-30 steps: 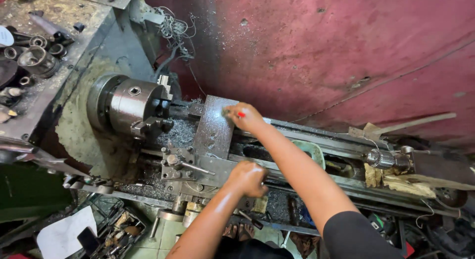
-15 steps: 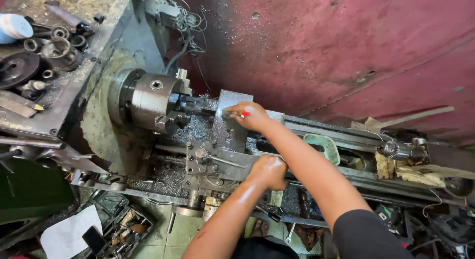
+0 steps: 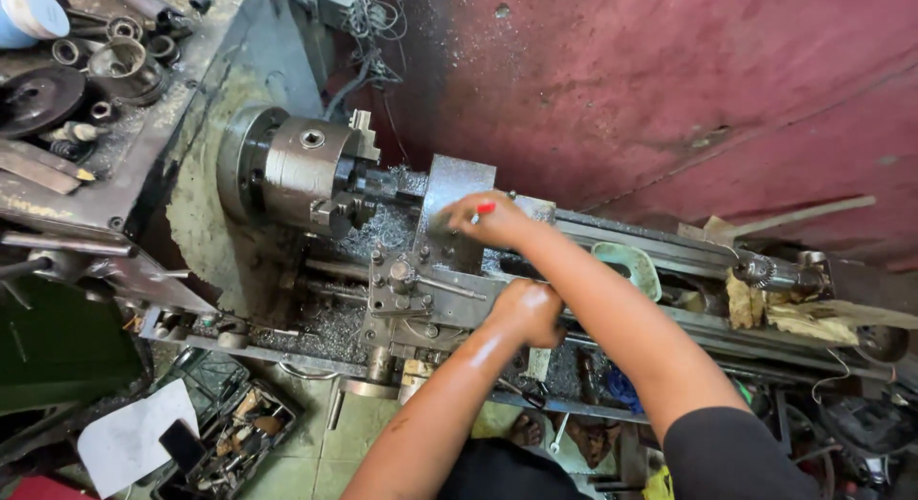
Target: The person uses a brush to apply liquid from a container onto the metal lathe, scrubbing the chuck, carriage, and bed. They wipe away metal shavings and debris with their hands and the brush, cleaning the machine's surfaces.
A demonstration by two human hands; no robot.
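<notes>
The lathe (image 3: pixel 421 271) fills the middle of the view, a grey, grimy machine set against a dark red wall (image 3: pixel 669 79), its round steel chuck (image 3: pixel 306 165) at the left and its long bed running off to the right. Metal shavings (image 3: pixel 382 228) lie thick around the chuck and the slide. The right hand (image 3: pixel 488 218) rests on the flat grey plate (image 3: pixel 454 204) behind the slide, fingers curled round something small and red; what it is I cannot tell. The left hand (image 3: pixel 526 314) is closed over a handle at the front of the slide, hidden under the fist. To do this well, I judge the handle should be turned slowly and evenly, with the right hand kept well away from the chuck. A cluttered worktop (image 3: pixel 76 127) with rings and round parts sits at the upper left, and a tray of tools (image 3: pixel 229 438) lies on the floor below
</notes>
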